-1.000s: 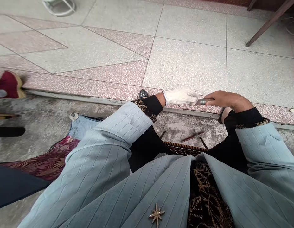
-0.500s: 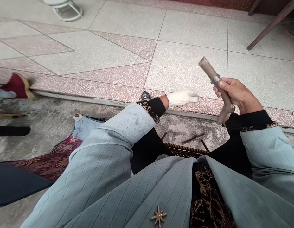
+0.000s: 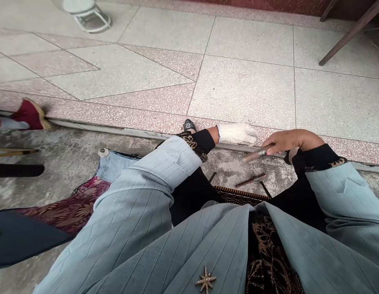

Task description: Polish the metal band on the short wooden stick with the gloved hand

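Note:
My right hand (image 3: 287, 141) is closed around a brown wooden stick (image 3: 253, 156) with silver wire wound round it. The stick's end points down to the left, over the concrete, and the rest is hidden in and behind my fist. Just left of it is my left hand (image 3: 237, 134), in a white knit glove. Its fingers look curled together, with the tips turned away; whatever they may hold is hidden. A thin reddish-brown rod (image 3: 250, 180) lies on the ground below both hands, in front of the woven seat edge (image 3: 238, 197) between my legs.
A tiled step (image 3: 241, 90) runs ahead of me above the rough concrete ground (image 3: 73, 143). At the left are another person's red shoe (image 3: 30, 114) and a dark red patterned cloth (image 3: 67, 204). A white stool (image 3: 88, 16) and a wooden leg (image 3: 351, 34) stand farther back.
My right hand has turned over and come down to the left, swinging the wooden stick from raised to low beside the glove. My left hand has dropped slightly.

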A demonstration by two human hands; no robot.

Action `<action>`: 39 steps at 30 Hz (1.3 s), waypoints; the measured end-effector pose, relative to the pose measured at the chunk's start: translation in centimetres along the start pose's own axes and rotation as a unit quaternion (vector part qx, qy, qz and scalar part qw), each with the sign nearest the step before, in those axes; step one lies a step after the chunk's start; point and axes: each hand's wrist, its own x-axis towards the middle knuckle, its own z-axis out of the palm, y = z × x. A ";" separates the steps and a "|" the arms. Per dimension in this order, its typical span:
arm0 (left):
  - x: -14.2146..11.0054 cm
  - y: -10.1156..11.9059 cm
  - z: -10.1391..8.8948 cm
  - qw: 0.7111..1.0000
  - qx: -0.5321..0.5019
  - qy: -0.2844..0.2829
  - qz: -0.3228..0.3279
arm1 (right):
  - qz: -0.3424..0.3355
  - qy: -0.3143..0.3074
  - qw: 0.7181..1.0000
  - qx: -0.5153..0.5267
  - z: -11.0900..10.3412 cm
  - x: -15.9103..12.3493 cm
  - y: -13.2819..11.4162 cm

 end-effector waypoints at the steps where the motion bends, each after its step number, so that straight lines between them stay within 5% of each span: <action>1: 0.1 0.0 -0.1 1.000 -0.011 -0.001 -0.005 | -0.021 -0.020 0.999 0.030 -0.2 -0.5 -0.3; 3: 0.2 -0.1 -0.3 0.999 -0.042 0.008 -0.012 | -0.047 -0.012 0.994 0.094 -0.8 -1.5 -0.9; 10: 0.7 -1.1 -0.5 0.994 -0.099 0.050 0.022 | -0.052 0.263 0.916 0.299 -1.4 -2.5 -1.5; 17: 0.3 -1.2 0.4 0.999 0.008 0.036 -0.010 | 0.039 0.410 0.862 0.295 -1.4 -0.7 0.9; 20: -0.2 -0.7 0.5 0.999 0.035 0.037 -0.008 | 0.136 0.384 0.901 0.146 -1.5 -0.3 1.8; 24: -0.3 -0.3 0.3 0.998 0.062 0.027 -0.002 | 0.190 0.234 0.952 -0.049 -0.8 0.5 2.0; 28: 0.1 -0.4 -0.5 0.993 0.115 0.024 0.021 | 0.114 0.027 0.992 -0.042 0.1 0.9 1.3; 32: 0.4 -0.9 -1.2 0.985 0.162 0.055 0.022 | -0.014 -0.083 0.995 0.058 0.0 0.0 0.0; 35: 0.4 -1.2 -1.4 0.990 0.121 0.068 0.004 | -0.060 -0.022 0.988 0.144 -0.9 -1.5 -0.8; 39: 0.3 -1.3 -1.1 0.994 0.051 0.097 0.009 | -0.054 0.235 0.932 0.270 -1.9 -3.0 -0.5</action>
